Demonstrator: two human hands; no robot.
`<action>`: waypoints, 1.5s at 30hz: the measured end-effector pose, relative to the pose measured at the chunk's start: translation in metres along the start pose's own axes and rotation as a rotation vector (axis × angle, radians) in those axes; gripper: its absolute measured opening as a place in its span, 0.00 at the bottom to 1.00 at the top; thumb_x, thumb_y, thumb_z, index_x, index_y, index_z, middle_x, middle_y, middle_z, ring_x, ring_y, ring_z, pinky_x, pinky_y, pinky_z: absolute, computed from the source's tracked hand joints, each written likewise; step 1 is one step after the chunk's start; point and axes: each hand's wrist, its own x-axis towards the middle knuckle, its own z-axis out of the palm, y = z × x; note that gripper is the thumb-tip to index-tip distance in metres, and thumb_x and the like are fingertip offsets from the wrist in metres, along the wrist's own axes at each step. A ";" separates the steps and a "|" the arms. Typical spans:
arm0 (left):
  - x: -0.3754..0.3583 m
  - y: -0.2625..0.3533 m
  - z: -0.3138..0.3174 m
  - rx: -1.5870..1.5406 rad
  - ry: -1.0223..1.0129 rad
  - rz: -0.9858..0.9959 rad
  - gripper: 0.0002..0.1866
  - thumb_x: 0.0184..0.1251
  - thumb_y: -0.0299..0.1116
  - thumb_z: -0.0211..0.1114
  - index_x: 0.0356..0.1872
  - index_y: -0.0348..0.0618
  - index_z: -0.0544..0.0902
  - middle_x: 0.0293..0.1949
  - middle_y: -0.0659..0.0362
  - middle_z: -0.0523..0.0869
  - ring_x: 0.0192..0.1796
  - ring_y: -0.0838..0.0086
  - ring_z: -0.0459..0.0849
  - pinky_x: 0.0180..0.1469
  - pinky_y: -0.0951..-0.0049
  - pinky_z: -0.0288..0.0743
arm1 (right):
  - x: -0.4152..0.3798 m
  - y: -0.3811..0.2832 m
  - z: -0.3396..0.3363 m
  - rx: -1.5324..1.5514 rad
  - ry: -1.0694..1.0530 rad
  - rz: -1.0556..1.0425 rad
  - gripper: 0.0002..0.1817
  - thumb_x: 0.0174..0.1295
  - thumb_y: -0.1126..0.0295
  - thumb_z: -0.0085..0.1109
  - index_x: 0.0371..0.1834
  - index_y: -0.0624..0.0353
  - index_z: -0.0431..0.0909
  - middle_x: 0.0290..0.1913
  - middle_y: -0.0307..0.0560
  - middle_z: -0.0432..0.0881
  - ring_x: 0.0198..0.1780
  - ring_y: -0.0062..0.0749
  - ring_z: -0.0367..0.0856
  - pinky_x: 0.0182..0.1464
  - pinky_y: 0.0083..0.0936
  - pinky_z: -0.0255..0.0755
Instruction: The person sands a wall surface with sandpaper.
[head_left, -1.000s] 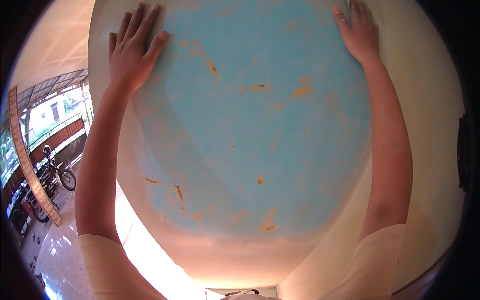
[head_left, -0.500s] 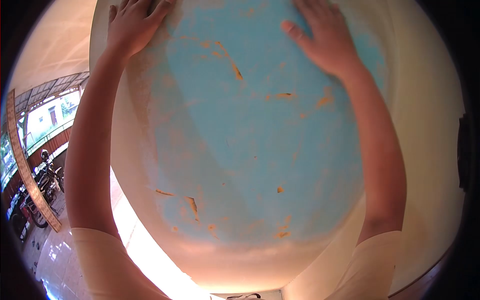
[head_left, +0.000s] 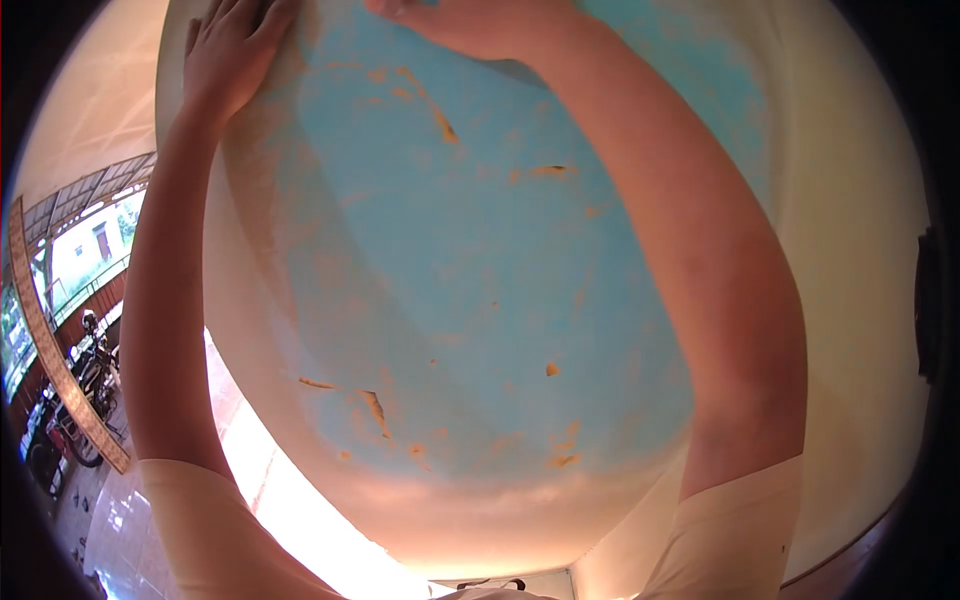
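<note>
A large blue sheet (head_left: 470,290), worn and scuffed with small orange tears, fills the middle of the frame and lies flat against a cream wall (head_left: 850,250). Both bare arms reach up to it.

The left hand (head_left: 228,52) sits at the upper left of the frame, palm flat on the sheet's left edge; its fingers (head_left: 262,14) are spread a little, and their tips run out of the top of the frame.

The right hand (head_left: 475,25) lies at the top centre, palm against the upper part of the sheet, with the forearm crossing the sheet from the lower right. Its fingers are cut off by the top edge, so whether they are spread or together cannot be told.

Short cream sleeves (head_left: 215,530) show at the bottom of the frame. At the far left a motorcycle (head_left: 85,350) stands on a tiled floor (head_left: 120,520) under a roofed porch.
</note>
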 end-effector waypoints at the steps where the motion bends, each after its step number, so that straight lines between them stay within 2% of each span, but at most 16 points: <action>1: -0.006 0.011 -0.009 -0.035 -0.014 -0.018 0.34 0.80 0.58 0.45 0.82 0.60 0.60 0.84 0.57 0.52 0.86 0.61 0.43 0.83 0.50 0.32 | 0.000 0.019 0.002 0.008 -0.001 -0.043 0.40 0.78 0.40 0.36 0.84 0.55 0.51 0.86 0.47 0.47 0.86 0.40 0.41 0.85 0.42 0.35; 6: -0.010 0.002 -0.005 -0.006 -0.069 -0.037 0.34 0.81 0.60 0.43 0.82 0.60 0.57 0.85 0.58 0.48 0.86 0.61 0.41 0.83 0.50 0.31 | -0.051 0.151 -0.026 -0.258 -0.096 0.461 0.37 0.81 0.45 0.29 0.85 0.53 0.43 0.86 0.45 0.42 0.86 0.34 0.37 0.86 0.40 0.34; 8: -0.009 0.006 -0.003 0.006 -0.082 -0.039 0.35 0.81 0.60 0.42 0.83 0.60 0.56 0.85 0.57 0.47 0.86 0.61 0.41 0.83 0.50 0.31 | -0.071 0.185 -0.032 -0.257 -0.129 0.521 0.38 0.81 0.44 0.30 0.85 0.54 0.43 0.86 0.46 0.42 0.86 0.36 0.36 0.86 0.42 0.33; 13: -0.005 0.052 0.009 0.037 -0.069 -0.014 0.36 0.81 0.60 0.40 0.83 0.59 0.54 0.85 0.55 0.46 0.86 0.59 0.38 0.84 0.50 0.30 | -0.066 0.133 -0.027 -0.158 -0.083 0.630 0.40 0.79 0.41 0.35 0.85 0.55 0.45 0.86 0.50 0.43 0.86 0.42 0.36 0.85 0.46 0.34; 17: -0.007 0.116 0.013 0.060 -0.098 0.083 0.36 0.81 0.60 0.41 0.83 0.59 0.53 0.85 0.55 0.45 0.86 0.58 0.38 0.84 0.50 0.29 | -0.080 0.086 0.000 -0.165 -0.034 0.139 0.40 0.78 0.41 0.39 0.83 0.58 0.52 0.85 0.50 0.47 0.86 0.43 0.39 0.85 0.46 0.36; 20: -0.021 0.139 0.004 -0.006 -0.091 0.158 0.36 0.80 0.59 0.44 0.83 0.58 0.53 0.85 0.54 0.46 0.86 0.57 0.39 0.84 0.49 0.29 | -0.094 0.114 -0.022 -0.107 -0.155 -0.074 0.40 0.78 0.41 0.38 0.82 0.58 0.53 0.85 0.50 0.48 0.86 0.43 0.40 0.85 0.45 0.37; 24: -0.018 0.128 0.017 0.010 -0.069 0.188 0.36 0.77 0.57 0.50 0.82 0.59 0.58 0.84 0.54 0.50 0.85 0.56 0.42 0.84 0.48 0.33 | -0.080 0.180 -0.039 -0.082 -0.017 0.554 0.40 0.78 0.41 0.38 0.82 0.59 0.52 0.85 0.51 0.48 0.86 0.42 0.41 0.84 0.44 0.37; 27: -0.019 0.129 0.019 0.012 -0.030 0.199 0.36 0.76 0.57 0.52 0.81 0.59 0.60 0.84 0.55 0.52 0.85 0.55 0.43 0.84 0.47 0.35 | -0.077 0.152 -0.031 -0.158 0.053 0.598 0.40 0.78 0.41 0.38 0.82 0.60 0.52 0.85 0.52 0.47 0.86 0.42 0.41 0.84 0.45 0.36; 31: -0.021 0.135 0.010 -0.034 -0.063 0.166 0.36 0.76 0.56 0.53 0.81 0.59 0.60 0.83 0.54 0.52 0.85 0.55 0.44 0.84 0.47 0.35 | -0.084 0.071 -0.038 -0.184 -0.162 0.138 0.43 0.77 0.39 0.39 0.82 0.61 0.51 0.85 0.53 0.47 0.85 0.47 0.41 0.84 0.47 0.37; 32: -0.021 0.136 0.008 -0.033 -0.081 0.145 0.36 0.76 0.56 0.53 0.81 0.59 0.60 0.83 0.54 0.52 0.85 0.55 0.44 0.84 0.47 0.35 | -0.088 0.077 -0.035 -0.189 -0.162 0.139 0.43 0.77 0.39 0.39 0.82 0.61 0.51 0.85 0.53 0.47 0.85 0.47 0.41 0.84 0.47 0.37; 34: -0.025 0.136 0.009 -0.041 -0.075 0.148 0.36 0.76 0.56 0.53 0.81 0.59 0.60 0.83 0.54 0.52 0.85 0.54 0.44 0.84 0.47 0.35 | -0.103 0.100 -0.023 -0.174 -0.142 -0.085 0.43 0.76 0.39 0.41 0.83 0.59 0.52 0.85 0.52 0.46 0.85 0.48 0.41 0.84 0.48 0.37; 37: -0.033 0.132 0.016 -0.040 -0.055 0.178 0.36 0.75 0.56 0.53 0.81 0.59 0.60 0.83 0.53 0.53 0.85 0.54 0.44 0.84 0.47 0.36 | -0.103 0.172 -0.020 -0.213 -0.074 0.350 0.42 0.77 0.40 0.41 0.84 0.56 0.50 0.85 0.52 0.46 0.86 0.46 0.39 0.84 0.48 0.36; 39: -0.037 0.131 0.018 -0.038 -0.040 0.205 0.36 0.75 0.55 0.53 0.81 0.59 0.60 0.83 0.53 0.53 0.85 0.54 0.44 0.84 0.47 0.36 | -0.097 0.178 -0.034 -0.146 -0.045 0.596 0.40 0.78 0.43 0.39 0.84 0.59 0.49 0.85 0.52 0.46 0.86 0.45 0.39 0.84 0.46 0.35; 42: -0.035 0.131 0.019 -0.018 -0.024 0.215 0.36 0.75 0.56 0.53 0.81 0.59 0.60 0.83 0.53 0.52 0.85 0.54 0.44 0.84 0.47 0.36 | -0.090 0.116 -0.034 -0.154 -0.009 0.616 0.38 0.80 0.46 0.37 0.84 0.59 0.48 0.85 0.52 0.46 0.86 0.45 0.39 0.84 0.46 0.35; 44: -0.034 0.131 0.019 -0.026 -0.030 0.202 0.36 0.75 0.56 0.53 0.81 0.60 0.60 0.83 0.53 0.52 0.85 0.54 0.44 0.83 0.47 0.37 | -0.102 0.054 -0.052 -0.121 -0.224 0.288 0.38 0.79 0.45 0.38 0.84 0.56 0.50 0.86 0.51 0.46 0.86 0.45 0.40 0.84 0.47 0.35; 45: -0.034 0.132 0.018 -0.035 -0.035 0.201 0.36 0.75 0.56 0.53 0.81 0.60 0.60 0.83 0.53 0.52 0.85 0.54 0.44 0.83 0.47 0.37 | -0.109 0.055 -0.043 -0.126 -0.233 0.290 0.38 0.79 0.45 0.38 0.84 0.56 0.50 0.86 0.51 0.46 0.86 0.45 0.40 0.84 0.47 0.35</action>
